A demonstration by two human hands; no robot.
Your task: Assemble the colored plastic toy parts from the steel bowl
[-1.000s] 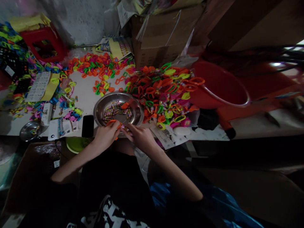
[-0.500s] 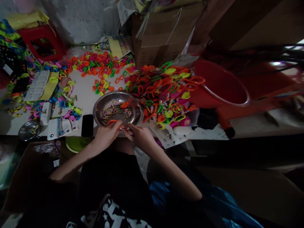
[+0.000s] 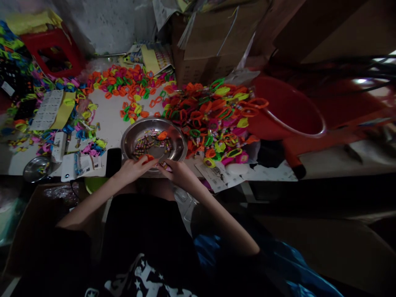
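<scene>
At the near rim of a round metal bowl (image 3: 126, 145), both hands work close together with their fingertips almost meeting. My left hand (image 3: 133, 169) pinches an orange plastic piece (image 3: 146, 157), which looks like a toy watch band. My right hand (image 3: 177, 170) is closed on a small pink-and-white patterned piece (image 3: 167, 166), part of it hidden by the fingers. Inside the bowl lie several small striped pieces (image 3: 144, 143) and one orange band (image 3: 162, 135). Whether the two held pieces are joined cannot be made out.
A large heap of orange, green and yellow bands (image 3: 213, 115) sits right of the bowl, before a red basin (image 3: 287, 107). More loose bands (image 3: 123, 82) lie behind. Left are a black phone (image 3: 114, 162), a white power bank (image 3: 69, 167) and a small metal bowl (image 3: 27, 171).
My left forearm and hand have shifted slightly up, and its fingers have straightened a little toward the right hand. Both hands keep their hold over the bowl's near rim.
</scene>
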